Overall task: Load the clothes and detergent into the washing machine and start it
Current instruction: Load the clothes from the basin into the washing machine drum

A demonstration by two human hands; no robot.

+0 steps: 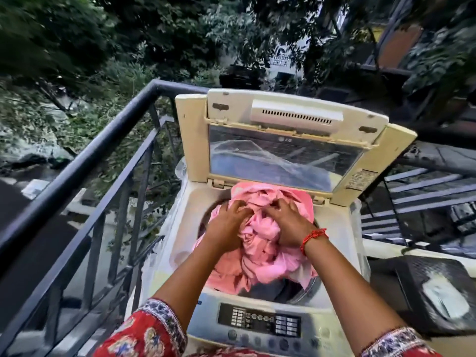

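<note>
A cream top-loading washing machine (195,256) stands in front of me with its lid (283,140) raised upright at the back. A bulky bundle of pink cloth (260,251) fills the drum opening and rises above its rim. My left hand (226,228) lies on the left part of the bundle, fingers curled into the folds. My right hand (291,222), with a red thread at the wrist, lies on the right part, fingers dug into the cloth too. The control panel (260,323) with its buttons runs along the near edge. No detergent is in view.
A dark metal railing (85,161) runs along the left, close to the machine, with trees and ground below. A clear plastic cover (177,207) hangs around the machine's sides. On the right sit a dark boxy object (435,292) and metal stairs (417,191).
</note>
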